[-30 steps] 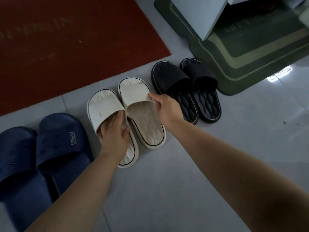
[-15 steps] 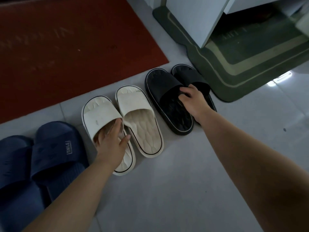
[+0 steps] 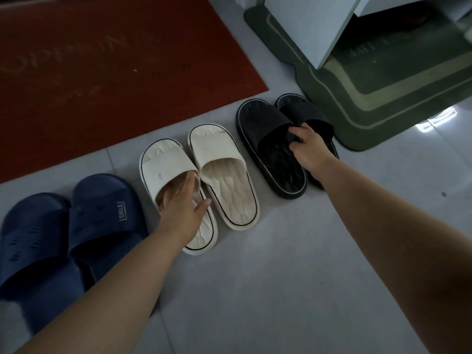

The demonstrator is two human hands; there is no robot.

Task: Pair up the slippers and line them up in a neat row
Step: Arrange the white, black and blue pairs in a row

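Three pairs of slippers lie in a row on the grey tile floor. Two navy slippers (image 3: 102, 221) sit at the left, one marked SMILE. In the middle is a cream pair: my left hand (image 3: 182, 210) has its fingers tucked under the strap of the left cream slipper (image 3: 166, 169), while the right cream slipper (image 3: 224, 175) lies free beside it. At the right is a black pair. My right hand (image 3: 306, 146) grips the straps where the left black slipper (image 3: 265, 129) meets the right black slipper (image 3: 309, 113), which it partly hides.
A red doormat (image 3: 102, 60) lies just beyond the slippers at the left. A green mat (image 3: 383, 85) lies at the right, touching the black pair's far side. A white cabinet (image 3: 311, 24) stands over it. Bare tile floor (image 3: 281, 277) stretches in front.
My right hand let go of the right cream slipper, moved right to the black pair and closed its fingers on their straps. My left hand stayed in the left cream slipper.
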